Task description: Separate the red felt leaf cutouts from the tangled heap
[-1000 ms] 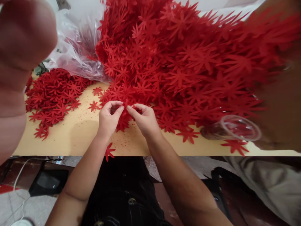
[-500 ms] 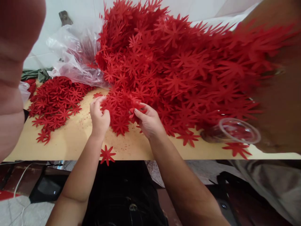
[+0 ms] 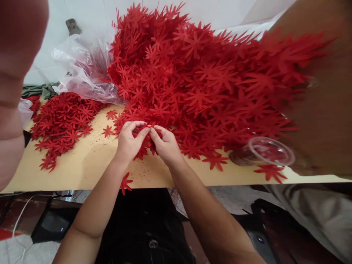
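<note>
My left hand and my right hand meet above the front of a big heap of red star-shaped cutouts. Both pinch one small red cutout between thumbs and fingertips; much of it is hidden by the fingers. A smaller pile of red cutouts lies to the left on the table. One loose cutout hangs at the front edge, beside my left forearm.
A clear plastic cup lies tipped at the right, near a brown cardboard surface. Behind the left pile is a crumpled clear plastic bag. The table ends just in front of my body.
My left hand has moved right to join my right hand, and now grips the red cutout too. Two loose cutouts show left of the heap where my left hand was.
</note>
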Available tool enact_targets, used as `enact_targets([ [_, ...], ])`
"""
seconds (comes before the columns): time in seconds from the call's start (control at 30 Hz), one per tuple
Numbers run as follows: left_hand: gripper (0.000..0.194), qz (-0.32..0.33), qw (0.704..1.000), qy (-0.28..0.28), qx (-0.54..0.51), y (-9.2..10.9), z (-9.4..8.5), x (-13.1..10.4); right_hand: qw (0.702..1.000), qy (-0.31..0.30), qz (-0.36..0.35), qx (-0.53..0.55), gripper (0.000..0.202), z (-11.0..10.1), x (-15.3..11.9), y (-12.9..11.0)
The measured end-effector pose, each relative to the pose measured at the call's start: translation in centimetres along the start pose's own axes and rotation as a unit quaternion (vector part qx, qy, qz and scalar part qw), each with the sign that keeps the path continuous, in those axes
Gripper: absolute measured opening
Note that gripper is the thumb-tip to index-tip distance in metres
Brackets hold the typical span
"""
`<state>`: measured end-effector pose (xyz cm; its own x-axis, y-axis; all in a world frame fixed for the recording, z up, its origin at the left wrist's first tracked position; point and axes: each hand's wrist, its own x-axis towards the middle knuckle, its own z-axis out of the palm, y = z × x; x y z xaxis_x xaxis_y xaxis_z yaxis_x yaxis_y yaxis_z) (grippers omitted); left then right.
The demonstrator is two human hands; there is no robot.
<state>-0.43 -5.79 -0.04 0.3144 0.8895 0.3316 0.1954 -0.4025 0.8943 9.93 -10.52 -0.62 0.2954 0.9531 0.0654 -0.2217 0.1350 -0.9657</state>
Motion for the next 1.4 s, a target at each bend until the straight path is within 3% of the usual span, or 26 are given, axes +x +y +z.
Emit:
enact_targets([
  [0.13, 0.004, -0.01, 0.999, 0.033, -0.02, -0.7, -0.4, 0.9, 0.999, -0.026, 0.025, -0.016, 0.042, -0.4, -0.1, 0.1],
  [0.23, 0.003, -0.035, 0.994, 0.093, -0.053, -1.4, -1.1, 1.8, 0.999, -0.01, 0.03, -0.002, 0.036, -0.9, 0.0, 0.3],
  [0.33, 0.015, -0.023, 0.992, 0.122, -0.035, -2.3, -1.9, 2.7, 0.997, -0.006, 0.04, 0.065, 0.036, -1.2, 0.3, 0.6],
  [0.47, 0.039, 0.026, 0.981, 0.158, 0.107, -2.6, -2.6, 2.3, 0.99, -0.025, 0.043, 0.128, 0.053, -1.5, 1.0, 1.3],
  [0.53, 0.039, 0.053, 0.98, 0.137, 0.131, -1.9, -2.5, 1.3, 0.991, 0.002, 0.039, 0.129, 0.054, -1.4, 1.3, 1.7],
  [0.67, 0.022, 0.071, 0.994, 0.006, 0.085, 0.1, -1.5, -1.0, 0.995, 0.054, 0.013, 0.086, 0.037, -1.1, 1.6, 2.1],
  [0.77, 0.033, 0.04, 0.997, -0.036, 0.053, 0.7, -0.7, -1.5, 0.997, 0.051, -0.022, 0.056, 0.03, -0.7, 1.3, 1.8],
  [0.93, 0.01, -0.076, 0.994, -0.006, -0.084, 0.0, -0.2, -0.1, 0.998, -0.021, -0.031, 0.047, 0.033, -0.2, 0.8, 1.3],
  [1.03, 0.01, -0.094, 0.985, 0.038, -0.142, -0.3, -0.5, 0.7, 0.998, -0.037, -0.026, 0.032, 0.036, -0.3, 0.7, 1.3],
  [1.2, 0.025, -0.077, 0.978, 0.107, -0.16, -0.8, -1.3, 1.3, 1.0, 0.005, -0.002, -0.004, 0.032, -1.2, 1.1, 1.3],
  [1.4, 0.021, -0.062, 0.98, 0.103, -0.156, -0.3, -1.6, 1.3, 0.994, 0.065, -0.039, -0.079, 0.034, -1.9, 1.8, 1.6],
])
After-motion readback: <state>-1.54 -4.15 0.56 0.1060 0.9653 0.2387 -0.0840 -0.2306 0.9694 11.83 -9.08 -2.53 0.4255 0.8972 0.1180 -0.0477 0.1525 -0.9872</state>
